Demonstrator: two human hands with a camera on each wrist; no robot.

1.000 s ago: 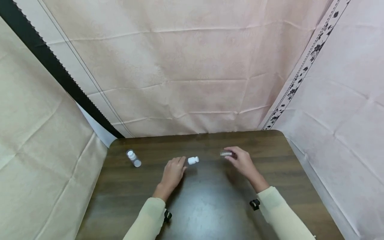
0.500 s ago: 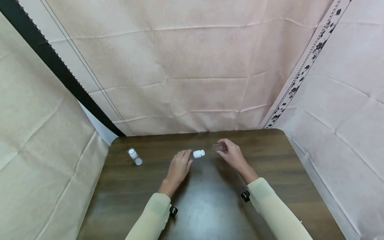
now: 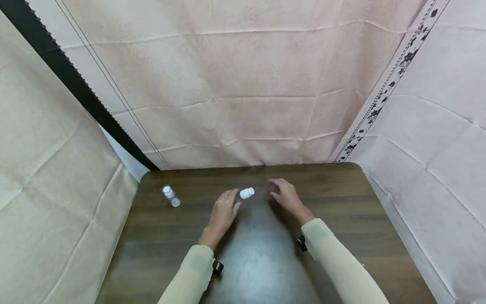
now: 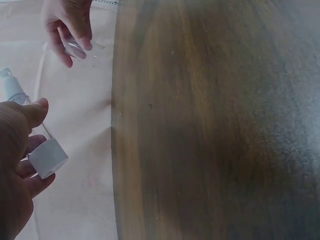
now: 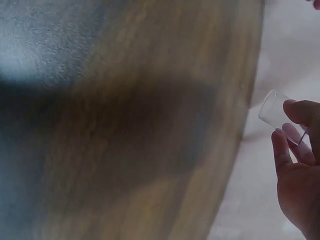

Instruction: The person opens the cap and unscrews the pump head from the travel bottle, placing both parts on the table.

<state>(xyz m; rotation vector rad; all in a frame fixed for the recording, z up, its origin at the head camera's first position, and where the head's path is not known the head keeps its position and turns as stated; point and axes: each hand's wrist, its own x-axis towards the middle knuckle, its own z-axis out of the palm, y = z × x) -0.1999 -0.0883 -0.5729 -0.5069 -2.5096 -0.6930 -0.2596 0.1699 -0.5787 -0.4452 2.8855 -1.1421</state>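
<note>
My left hand [image 3: 222, 213] grips a small clear bottle [image 3: 247, 193] with a white pump top, held tilted above the table. In the left wrist view, the thumb lies across its clear body, and its white base [image 4: 48, 159] sticks out below the fingers. To the right, my right hand [image 3: 287, 198] pinches a clear cap [image 5: 273, 109] between thumb and fingers. The cap's rim points toward the bottle, with a gap between the two. In the head view the cap is hard to make out.
A second clear bottle [image 3: 171, 196] with white top and base lies or stands near the table's far left corner; which, I cannot tell. The brown wooden table [image 3: 258, 253] ends at a rounded far edge, against pale cloth hangings [image 3: 243, 84] on three sides.
My right hand has moved left with the clear cap, closer to the bottle. My left hand has shifted a little right and away from me, with the bottle still held.
</note>
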